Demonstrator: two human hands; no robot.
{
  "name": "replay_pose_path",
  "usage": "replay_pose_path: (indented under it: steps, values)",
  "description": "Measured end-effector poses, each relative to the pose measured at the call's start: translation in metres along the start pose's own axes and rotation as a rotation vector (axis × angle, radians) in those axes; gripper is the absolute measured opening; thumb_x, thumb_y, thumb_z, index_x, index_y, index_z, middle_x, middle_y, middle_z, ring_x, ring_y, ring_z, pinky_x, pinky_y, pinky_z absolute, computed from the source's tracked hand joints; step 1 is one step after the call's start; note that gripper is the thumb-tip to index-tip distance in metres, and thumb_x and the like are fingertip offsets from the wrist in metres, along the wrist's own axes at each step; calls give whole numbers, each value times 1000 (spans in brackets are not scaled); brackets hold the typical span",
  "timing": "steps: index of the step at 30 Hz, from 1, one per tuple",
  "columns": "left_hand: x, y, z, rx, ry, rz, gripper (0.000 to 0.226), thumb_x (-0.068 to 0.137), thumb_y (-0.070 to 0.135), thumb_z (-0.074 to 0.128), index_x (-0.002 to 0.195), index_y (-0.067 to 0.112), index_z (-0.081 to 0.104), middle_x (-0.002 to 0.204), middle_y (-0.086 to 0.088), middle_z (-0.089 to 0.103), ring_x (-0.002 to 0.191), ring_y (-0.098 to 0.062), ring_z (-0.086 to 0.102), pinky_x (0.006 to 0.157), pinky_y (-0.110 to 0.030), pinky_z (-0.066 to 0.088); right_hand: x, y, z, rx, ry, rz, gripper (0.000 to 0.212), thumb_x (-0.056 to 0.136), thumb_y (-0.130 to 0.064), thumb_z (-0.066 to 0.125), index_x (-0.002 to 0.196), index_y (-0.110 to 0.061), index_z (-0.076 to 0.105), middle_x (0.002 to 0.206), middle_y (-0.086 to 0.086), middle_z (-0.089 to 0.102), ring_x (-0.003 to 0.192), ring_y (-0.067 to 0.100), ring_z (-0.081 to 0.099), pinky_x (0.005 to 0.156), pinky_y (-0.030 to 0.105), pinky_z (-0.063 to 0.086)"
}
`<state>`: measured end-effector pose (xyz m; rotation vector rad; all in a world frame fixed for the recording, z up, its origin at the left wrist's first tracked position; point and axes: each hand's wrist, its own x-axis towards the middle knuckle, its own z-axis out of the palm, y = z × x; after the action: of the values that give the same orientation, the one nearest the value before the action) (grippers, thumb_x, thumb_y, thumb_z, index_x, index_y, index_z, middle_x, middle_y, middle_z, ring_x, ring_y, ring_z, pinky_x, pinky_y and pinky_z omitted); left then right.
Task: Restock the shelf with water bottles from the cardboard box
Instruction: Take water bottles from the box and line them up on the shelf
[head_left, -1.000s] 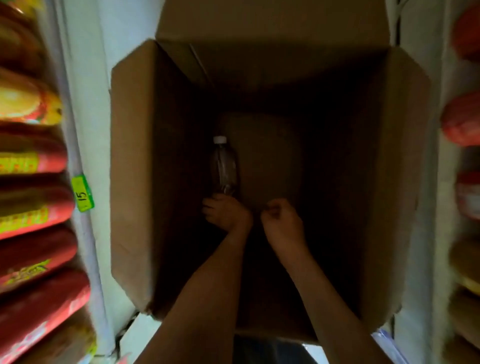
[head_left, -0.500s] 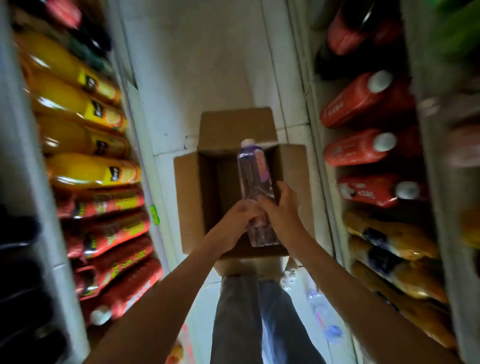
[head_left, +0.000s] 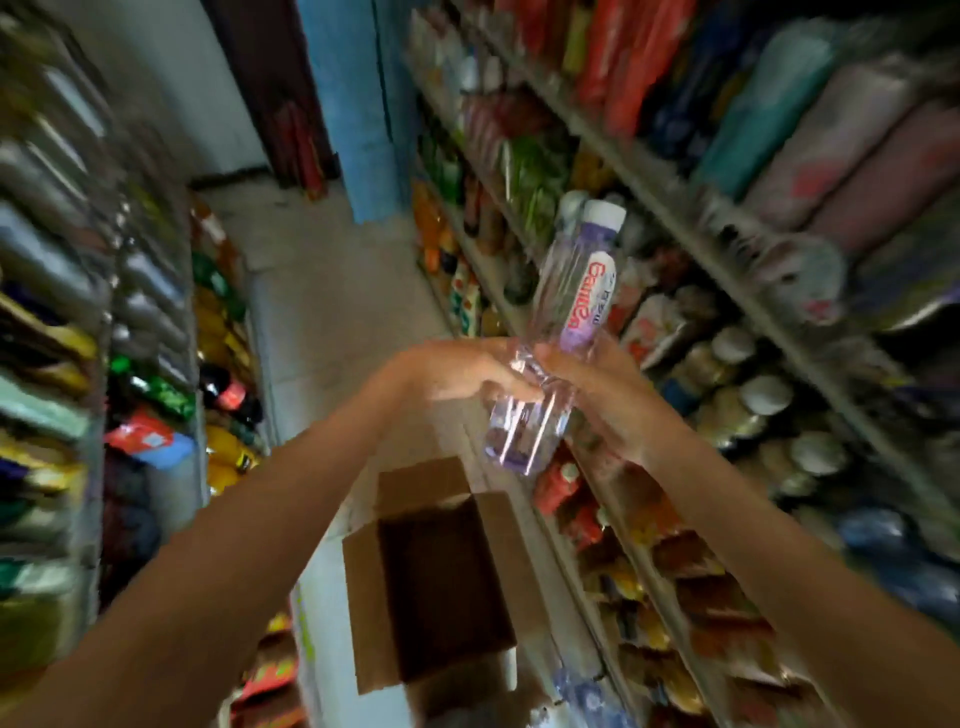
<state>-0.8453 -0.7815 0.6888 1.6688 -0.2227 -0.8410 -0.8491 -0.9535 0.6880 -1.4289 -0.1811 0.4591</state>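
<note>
A clear water bottle (head_left: 561, 332) with a white cap and a purple label is held upright, tilted a little to the right, in front of the right-hand shelf (head_left: 675, 223). My left hand (head_left: 457, 371) grips its lower part from the left, and my right hand (head_left: 602, 400) grips it from the right. Below them the open cardboard box (head_left: 363, 597) stands on the floor; its inside is dark and I see no bottles in it.
Shelves packed with bottles and packets line both sides of a narrow aisle. The left shelf (head_left: 150, 322) holds coloured drinks. A pale tiled floor (head_left: 332, 291) runs to a blue post (head_left: 353, 104) at the far end.
Both hands have lifted the bottle out of the box and up to shelf height on the right. The view has swung up from the box to the aisle.
</note>
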Motion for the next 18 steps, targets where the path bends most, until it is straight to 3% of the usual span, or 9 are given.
replay_pose_path:
  steps: [2, 3, 6, 7, 9, 11, 15, 18]
  values:
    - [-7, 50, 8, 148, -86, 18, 30, 78, 26, 68, 108, 26, 66, 107, 5, 66, 101, -11, 59, 97, -31, 40, -21, -38, -3, -76, 41, -116, 26, 82, -7, 66, 108, -6, 64, 102, 12, 70, 91, 22, 68, 82, 37, 54]
    - [-12, 75, 17, 246, -107, 65, 22, 79, 34, 67, 100, 28, 68, 98, 7, 65, 93, -8, 58, 91, -30, 41, -32, -55, -5, -99, 74, -162, 22, 84, -4, 65, 105, -8, 65, 100, 11, 71, 90, 21, 68, 82, 36, 54]
    - [-16, 133, 28, 433, 33, 248, 77, 68, 56, 75, 112, -4, 55, 96, -7, 57, 89, -19, 53, 84, -38, 41, -61, -105, -15, -147, 233, -282, 24, 85, -1, 64, 109, -4, 64, 96, 7, 72, 85, 14, 69, 75, 30, 54]
    - [-17, 150, 29, 430, 63, 265, 72, 70, 50, 76, 114, -2, 54, 97, -7, 60, 90, -20, 58, 85, -37, 45, -71, -121, -19, -160, 280, -309, 27, 85, -4, 65, 112, -3, 63, 96, 7, 73, 84, 13, 70, 74, 28, 53]
    - [-18, 182, 33, 390, 87, 315, 37, 82, 32, 70, 112, 14, 58, 102, -3, 67, 98, -19, 66, 93, -38, 50, -89, -151, -28, -202, 334, -365, 25, 83, -15, 70, 108, -13, 67, 98, 6, 74, 88, 15, 71, 77, 30, 55]
    - [-19, 212, 40, 317, 130, 482, 15, 91, 20, 58, 106, 20, 61, 98, 2, 69, 97, -20, 67, 93, -39, 51, -109, -180, -35, -239, 383, -428, 25, 82, -19, 70, 107, -16, 67, 100, 5, 74, 91, 18, 71, 80, 32, 55]
    - [-18, 266, 69, 235, 195, 731, 13, 92, 19, 55, 100, 21, 66, 89, 3, 71, 91, -17, 67, 87, -37, 50, -156, -223, -43, -338, 486, -581, 31, 80, -18, 72, 109, -11, 64, 93, 0, 73, 83, 9, 70, 68, 18, 53]
    - [-17, 301, 101, 199, 165, 881, 12, 90, 20, 56, 94, 22, 67, 86, 1, 71, 84, -15, 67, 82, -32, 51, -188, -246, -52, -434, 571, -685, 45, 71, -28, 76, 111, -14, 61, 101, 0, 73, 93, 11, 69, 77, 23, 53]
